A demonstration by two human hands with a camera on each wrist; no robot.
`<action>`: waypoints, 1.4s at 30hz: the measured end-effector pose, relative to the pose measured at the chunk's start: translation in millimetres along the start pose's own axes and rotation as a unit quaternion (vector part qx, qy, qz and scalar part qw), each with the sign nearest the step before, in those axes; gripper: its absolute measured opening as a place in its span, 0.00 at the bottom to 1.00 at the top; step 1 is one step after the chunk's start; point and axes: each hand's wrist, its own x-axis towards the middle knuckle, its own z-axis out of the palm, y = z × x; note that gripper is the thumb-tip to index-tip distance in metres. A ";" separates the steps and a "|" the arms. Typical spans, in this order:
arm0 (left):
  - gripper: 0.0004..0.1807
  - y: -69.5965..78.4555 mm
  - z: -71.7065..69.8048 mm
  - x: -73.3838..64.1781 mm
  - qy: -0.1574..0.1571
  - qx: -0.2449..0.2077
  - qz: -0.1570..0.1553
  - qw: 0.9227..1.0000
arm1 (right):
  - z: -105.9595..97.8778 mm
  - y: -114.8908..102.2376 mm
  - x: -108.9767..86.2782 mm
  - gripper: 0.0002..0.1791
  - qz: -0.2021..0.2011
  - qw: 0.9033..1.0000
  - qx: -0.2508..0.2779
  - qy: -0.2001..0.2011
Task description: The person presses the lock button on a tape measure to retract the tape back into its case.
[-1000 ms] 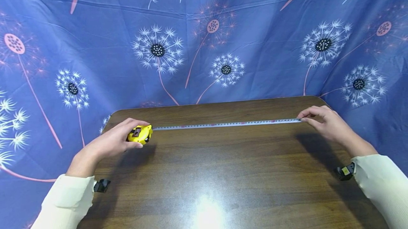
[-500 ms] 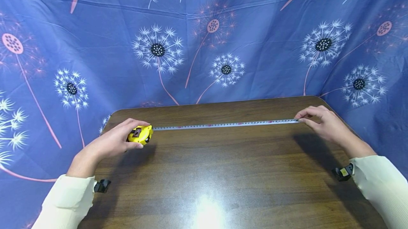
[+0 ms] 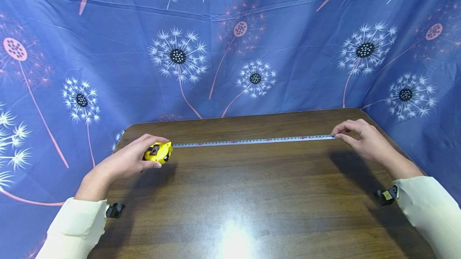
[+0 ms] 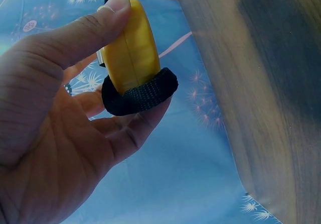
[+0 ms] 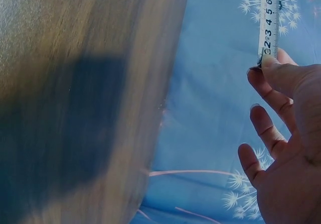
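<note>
A yellow tape measure [image 3: 161,153] with a black wrist strap sits in my left hand [image 3: 131,155], gripped between thumb and fingers over the left part of the table. Its white blade [image 3: 248,141], marked with black numbers and red blocks, stretches nearly level across to the right. There my right hand [image 3: 365,141] pinches the blade's end between thumb and index finger. In the right wrist view the low numbers of the blade [image 5: 268,23] show just above the thumb, while the other fingers are spread apart. The left wrist view shows the yellow case [image 4: 134,48] edge-on, thumb pressed on its side.
A brown wooden table [image 3: 252,187] with rounded far corners lies under both hands, bearing their shadows and a bright glare near its front. Blue cloth [image 3: 216,51] with dandelion prints hangs behind and at both sides.
My right hand has moved slightly left with the blade's end, and the stretch of blade showing is a little shorter. My left hand and the case have stayed in place.
</note>
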 end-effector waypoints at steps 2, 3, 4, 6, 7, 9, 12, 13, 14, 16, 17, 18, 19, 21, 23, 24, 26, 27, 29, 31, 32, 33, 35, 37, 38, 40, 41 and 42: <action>0.36 -0.8 0.2 0.3 -0.001 0.001 -0.003 1.000 | -0.1 -1.8 0.5 0.14 0.004 1.000 0.001 -0.003; 0.36 -1.1 0.4 0.3 -0.002 0.001 -0.003 1.000 | -0.1 -2.8 0.9 0.14 0.006 1.000 0.002 -0.004; 0.36 -1.2 0.6 0.3 -0.002 0.000 -0.003 1.000 | -0.1 -3.3 1.3 0.14 0.008 1.000 0.003 -0.006; 0.36 -1.4 0.9 0.3 -0.002 -0.001 -0.004 1.000 | 0.3 -3.7 1.8 0.15 0.012 1.000 0.005 -0.006; 0.37 -1.2 0.9 0.2 -0.002 -0.001 -0.004 1.000 | 0.5 -4.1 2.1 0.16 0.013 1.000 0.008 -0.007; 0.37 -0.9 0.8 0.0 -0.001 -0.001 -0.004 1.000 | 1.0 -4.6 2.6 0.16 0.013 1.000 0.010 -0.008; 0.37 -0.2 0.3 -0.5 0.000 -0.001 -0.006 1.000 | 1.7 -5.9 3.3 0.17 0.007 1.000 0.012 -0.008; 0.37 0.1 0.1 -0.7 0.001 -0.001 -0.006 1.000 | 1.8 -6.6 3.6 0.17 0.004 1.000 0.013 -0.008; 0.37 0.3 0.0 -0.9 0.001 -0.001 -0.006 1.000 | 2.0 -7.1 3.9 0.17 -0.001 1.000 0.013 -0.007; 0.37 0.5 -0.2 -1.3 0.001 -0.002 -0.007 1.000 | 2.4 -8.3 4.6 0.18 -0.009 1.000 0.015 -0.005; 0.37 0.5 -0.3 -1.4 0.001 -0.002 -0.007 1.000 | 2.5 -8.6 4.8 0.18 -0.012 1.000 0.015 -0.004; 0.37 0.4 -0.2 -1.5 0.000 -0.004 -0.007 1.000 | 2.7 -9.2 5.0 0.18 -0.015 1.000 0.016 -0.003; 0.37 0.2 -0.1 -1.5 0.000 -0.005 -0.008 1.000 | 3.0 -9.6 5.1 0.18 -0.017 1.000 0.016 -0.003; 0.37 -0.2 0.1 -1.5 -0.001 -0.006 -0.009 1.000 | 3.4 -10.5 5.2 0.18 -0.018 1.000 0.017 -0.003; 0.37 -0.5 0.3 -1.5 -0.001 -0.006 -0.009 1.000 | 3.9 -11.4 5.2 0.18 -0.017 1.000 0.019 -0.005; 0.37 -0.7 0.5 -1.4 -0.001 -0.006 -0.009 1.000 | 4.0 -11.8 5.3 0.17 -0.016 1.000 0.020 -0.006; 0.37 -0.9 0.8 -1.5 0.000 -0.006 -0.007 1.000 | 4.2 -12.3 5.4 0.17 -0.014 1.000 0.021 -0.007; 0.37 -0.9 1.0 -1.6 0.000 -0.005 -0.006 1.000 | 4.3 -12.4 5.4 0.17 -0.013 1.000 0.021 -0.007; 0.37 -0.7 1.2 -1.8 0.002 -0.005 -0.004 1.000 | 4.4 -12.7 5.3 0.17 -0.012 1.000 0.022 -0.007; 0.37 -0.5 1.4 -2.3 0.004 -0.004 -0.001 1.000 | 4.6 -13.0 5.0 0.17 -0.014 1.000 0.023 -0.007; 0.37 -0.1 1.3 -2.4 0.004 -0.003 -0.001 1.000 | 5.0 -13.2 4.9 0.17 -0.014 1.000 0.025 -0.007; 0.37 0.1 1.3 -2.6 0.005 -0.002 0.001 1.000 | 5.4 -13.4 4.8 0.18 -0.017 0.999 0.027 -0.007; 0.36 0.4 1.3 -2.7 0.007 0.000 0.005 1.000 | 6.4 -14.2 4.7 0.18 -0.021 0.999 0.031 -0.008; 0.36 1.1 1.5 -2.6 0.008 0.001 0.010 1.000 | 7.4 -15.6 4.8 0.18 -0.026 0.999 0.035 -0.007; 0.36 1.2 1.6 -2.3 0.008 0.001 0.008 1.000 | 8.0 -16.3 4.9 0.18 -0.028 0.999 0.037 -0.006; 0.36 1.5 1.8 -1.8 0.006 0.000 0.007 1.000 | 8.6 -18.3 5.4 0.18 -0.031 0.999 0.039 -0.005; 0.36 1.7 1.8 -1.5 0.004 0.000 0.003 1.000 | 8.9 -19.3 5.6 0.18 -0.032 0.999 0.039 -0.005; 0.37 1.7 1.9 -1.2 0.002 0.000 0.002 1.000 | 9.1 -20.3 5.9 0.18 -0.032 0.999 0.040 -0.004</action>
